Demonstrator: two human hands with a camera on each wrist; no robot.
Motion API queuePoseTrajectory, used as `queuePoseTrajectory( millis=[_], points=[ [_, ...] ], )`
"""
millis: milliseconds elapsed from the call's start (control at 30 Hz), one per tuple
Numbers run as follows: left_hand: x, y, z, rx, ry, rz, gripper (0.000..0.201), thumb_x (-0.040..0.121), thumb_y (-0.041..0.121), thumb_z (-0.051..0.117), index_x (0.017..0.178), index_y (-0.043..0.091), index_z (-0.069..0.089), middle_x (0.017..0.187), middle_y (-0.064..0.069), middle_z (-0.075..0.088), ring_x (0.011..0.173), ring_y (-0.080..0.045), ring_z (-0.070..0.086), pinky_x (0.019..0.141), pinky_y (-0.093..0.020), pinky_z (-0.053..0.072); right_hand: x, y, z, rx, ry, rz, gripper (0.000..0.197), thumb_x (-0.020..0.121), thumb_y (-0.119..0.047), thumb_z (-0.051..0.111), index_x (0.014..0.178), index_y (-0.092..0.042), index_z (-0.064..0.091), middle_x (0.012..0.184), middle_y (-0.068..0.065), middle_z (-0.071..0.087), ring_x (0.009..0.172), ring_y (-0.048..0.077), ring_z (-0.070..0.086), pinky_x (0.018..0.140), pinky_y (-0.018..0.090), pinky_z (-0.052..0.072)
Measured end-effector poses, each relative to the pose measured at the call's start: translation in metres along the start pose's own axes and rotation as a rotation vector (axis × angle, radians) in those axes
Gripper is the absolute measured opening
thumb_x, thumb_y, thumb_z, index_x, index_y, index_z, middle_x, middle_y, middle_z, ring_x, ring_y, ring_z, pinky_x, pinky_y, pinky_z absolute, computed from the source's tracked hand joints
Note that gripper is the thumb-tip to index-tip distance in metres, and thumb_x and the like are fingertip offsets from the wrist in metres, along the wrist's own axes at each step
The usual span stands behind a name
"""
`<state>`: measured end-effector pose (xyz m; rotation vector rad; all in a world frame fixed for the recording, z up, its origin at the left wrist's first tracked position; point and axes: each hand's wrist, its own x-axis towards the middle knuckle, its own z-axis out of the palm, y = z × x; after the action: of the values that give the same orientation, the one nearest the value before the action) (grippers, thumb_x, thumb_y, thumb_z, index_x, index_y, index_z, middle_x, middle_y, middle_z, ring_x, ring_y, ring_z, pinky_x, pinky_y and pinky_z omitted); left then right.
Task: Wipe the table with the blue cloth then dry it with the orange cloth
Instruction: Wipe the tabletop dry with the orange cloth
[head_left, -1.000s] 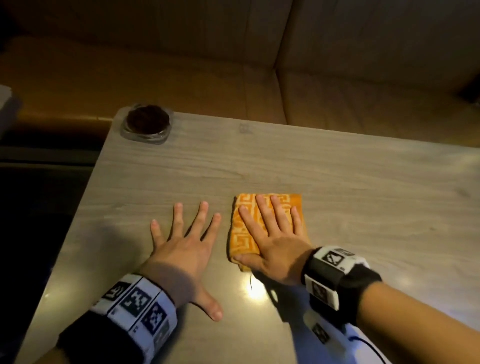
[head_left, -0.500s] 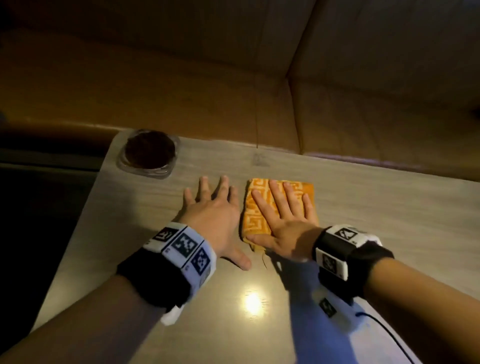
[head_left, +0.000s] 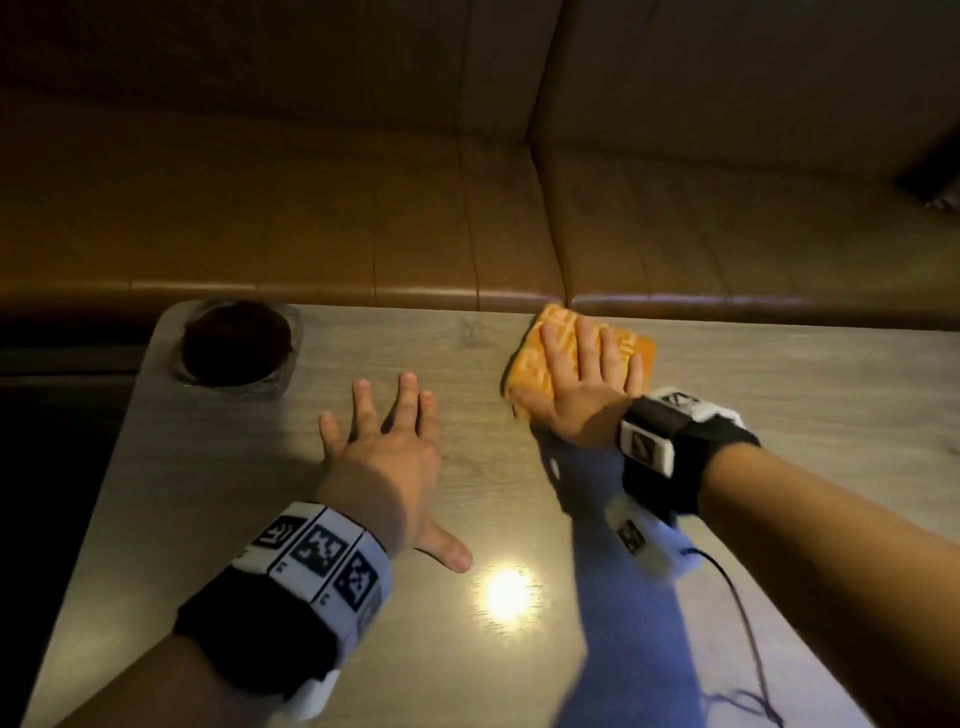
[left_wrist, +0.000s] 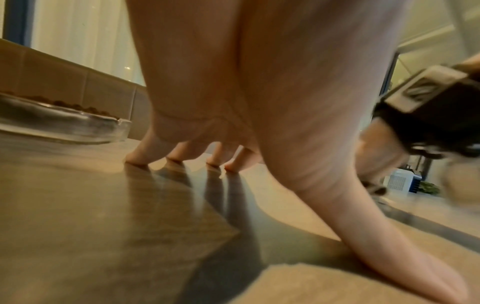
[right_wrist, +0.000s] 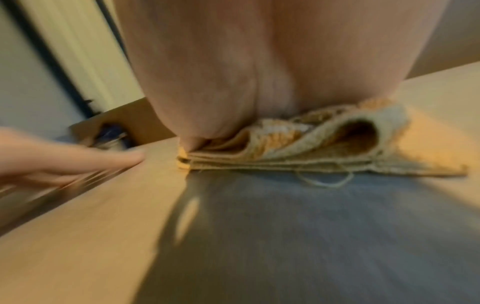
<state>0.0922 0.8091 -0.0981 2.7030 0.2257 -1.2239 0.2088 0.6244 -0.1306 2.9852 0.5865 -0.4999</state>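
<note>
The right hand (head_left: 576, 395) lies flat on the folded orange cloth (head_left: 540, 358), fingers straight and spread across its top, pressing it against the surface (head_left: 779, 395) at the far edge, just right of the middle. The cloth sits so close to that edge that its far corner seems to reach the rim, with the brown bench seat (head_left: 363, 234) right behind it. In the right wrist view the cloth shows as several stacked layers, one fold gaping open on the right and a loose thread (right_wrist: 324, 181) trailing toward the camera. The left hand (head_left: 384, 457) is braced on the bare surface to the left, fingers splayed and straight, gripping nothing; the left wrist view shows its fingertips (left_wrist: 137, 160) touching the wood. At the far left corner stands a glass dish (head_left: 236, 345) with something dark in it. The blue cloth is not in view, so this looks like the drying stage. The chief risk is the edge: one more push away would likely carry the cloth over the rim and onto the bench, since only a flat palm holds it. A sweep to the left could run into the dish and shove it off the corner. The gaping fold could also unroll or bunch under the palm, leaving streaks, and the thread might snag.
</note>
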Motion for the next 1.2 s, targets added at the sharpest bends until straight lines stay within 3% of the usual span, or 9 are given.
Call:
queuePoseTrajectory(
  millis=[133, 267, 367, 467, 633, 833, 967, 1133, 1200],
  points=[
    [-0.002, 0.0, -0.001, -0.001, 0.018, 0.011, 0.162, 0.051, 0.076, 0.08, 0.148, 0.013, -0.034, 0.154, -0.009, -0.043, 0.143, -0.047, -0.03, 0.117, -0.068, -0.002, -0.016, 0.014, -0.001, -0.088, -0.043, -0.081, 0.085, 0.079, -0.081, 0.021, 0.146, -0.042, -0.014, 0.158, 0.0, -0.018, 0.146, 0.027, -0.013, 0.116, 0.056, -0.002],
    [-0.007, -0.002, 0.0, -0.01, 0.039, 0.019, 0.16, 0.052, 0.073, 0.081, 0.151, 0.015, -0.031, 0.156, -0.007, -0.04, 0.144, -0.046, -0.027, 0.118, -0.066, -0.002, 0.001, -0.003, 0.001, 0.066, 0.013, 0.114, 0.084, 0.079, -0.081, 0.019, 0.148, -0.041, -0.009, 0.159, 0.001, -0.015, 0.146, 0.029, -0.012, 0.114, 0.057, -0.006],
    [-0.009, -0.001, 0.0, -0.029, 0.062, 0.023, 0.161, 0.05, 0.072, 0.083, 0.153, 0.015, -0.026, 0.158, -0.007, -0.036, 0.146, -0.046, -0.024, 0.118, -0.067, -0.001, -0.068, -0.008, 0.024, -0.024, 0.059, -0.067, 0.087, 0.068, -0.085, 0.003, 0.142, -0.046, -0.021, 0.158, -0.003, -0.02, 0.145, 0.026, -0.016, 0.113, 0.055, -0.007],
    [-0.011, -0.002, 0.003, -0.033, 0.109, 0.042, 0.161, 0.047, 0.075, 0.081, 0.155, 0.014, -0.022, 0.16, -0.008, -0.033, 0.147, -0.047, -0.021, 0.117, -0.067, 0.002, -0.109, 0.012, 0.034, -0.121, -0.03, -0.15, 0.087, 0.063, -0.09, -0.007, 0.136, -0.048, -0.03, 0.153, -0.007, -0.028, 0.144, 0.024, -0.019, 0.115, 0.053, -0.005],
    [-0.018, -0.006, 0.011, -0.057, 0.189, 0.066, 0.158, 0.047, 0.077, 0.079, 0.156, 0.018, -0.019, 0.162, -0.004, -0.03, 0.148, -0.042, -0.021, 0.119, -0.064, -0.001, -0.063, -0.007, 0.023, 0.055, 0.018, 0.128, 0.085, 0.077, -0.082, 0.02, 0.146, -0.043, -0.011, 0.159, -0.001, -0.017, 0.145, 0.027, -0.015, 0.114, 0.057, -0.007],
    [-0.025, -0.001, 0.02, -0.139, 0.244, 0.014, 0.148, 0.053, 0.07, 0.082, 0.159, 0.02, -0.009, 0.165, -0.003, -0.02, 0.15, -0.04, -0.015, 0.119, -0.065, 0.004, -0.143, 0.006, 0.051, -0.072, 0.093, -0.15, 0.094, 0.064, -0.09, -0.006, 0.146, -0.045, -0.007, 0.16, -0.001, -0.004, 0.147, 0.029, -0.001, 0.114, 0.056, 0.004],
    [-0.057, 0.022, 0.045, -0.246, 0.296, -0.007, 0.126, 0.073, 0.051, 0.083, 0.16, 0.017, -0.002, 0.167, -0.006, -0.01, 0.152, -0.04, -0.003, 0.119, -0.065, 0.015, -0.116, 0.005, 0.041, 0.048, 0.046, 0.136, 0.088, 0.072, -0.085, 0.011, 0.147, -0.043, -0.008, 0.16, -0.001, -0.013, 0.146, 0.028, -0.01, 0.114, 0.057, -0.003],
    [-0.098, 0.031, 0.09, -0.209, 0.275, 0.03, 0.131, 0.07, 0.063, 0.079, 0.159, 0.024, -0.009, 0.165, -0.002, -0.021, 0.152, -0.036, -0.013, 0.12, -0.063, 0.009, -0.2, -0.003, 0.069, -0.087, 0.056, -0.154, 0.092, 0.064, -0.088, -0.009, 0.144, -0.044, -0.017, 0.159, -0.001, -0.013, 0.146, 0.029, -0.009, 0.114, 0.057, 0.0],
    [-0.118, 0.035, 0.102, -0.183, 0.248, 0.045, 0.131, 0.07, 0.068, 0.076, 0.158, 0.025, -0.012, 0.164, -0.002, -0.025, 0.151, -0.036, -0.016, 0.121, -0.063, 0.007, -0.185, 0.009, 0.062, -0.082, 0.029, -0.16, 0.089, 0.065, -0.089, -0.004, 0.142, -0.046, -0.019, 0.159, -0.003, -0.015, 0.147, 0.026, -0.01, 0.115, 0.055, 0.0]
  ],
)
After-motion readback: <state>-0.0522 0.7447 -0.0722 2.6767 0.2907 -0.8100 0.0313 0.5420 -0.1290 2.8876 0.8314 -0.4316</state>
